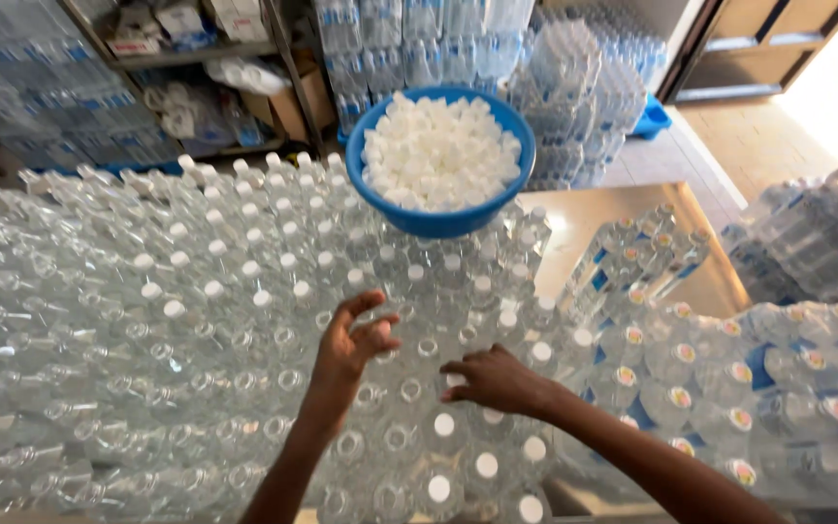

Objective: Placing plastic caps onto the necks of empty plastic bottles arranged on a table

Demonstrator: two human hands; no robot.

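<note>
Clear plastic is filling almost everything I am looking at: a packed field of upright water bottles, far too many for me to be counting, running from the near edge back to the shelving. Those toward the back and left are wearing white caps already; the ones around my hands are standing open-necked, with a few capped ones below my right hand. To the right, shrink-wrapped packs of labelled bottles are lying on their sides, several of them, and more are stacked at the far wall.

One blue bowl is sitting on top of the bottle necks, heaped with loose white caps, again more than I can number. I am judging that perch as the main risk: it is resting on light bottles alone, so a nudge to that row could be tipping it and spilling caps down between the necks.

My left hand is hovering over the open necks, fingers spread and curled; whether it is pinching a cap I cannot tell. My right hand is lying palm-down on a bottle top, fingers bent around it, and whatever is under the palm is hidden. Pressing off-centre there could be toppling a bottle into its neighbours, or seating a cap crooked.
</note>
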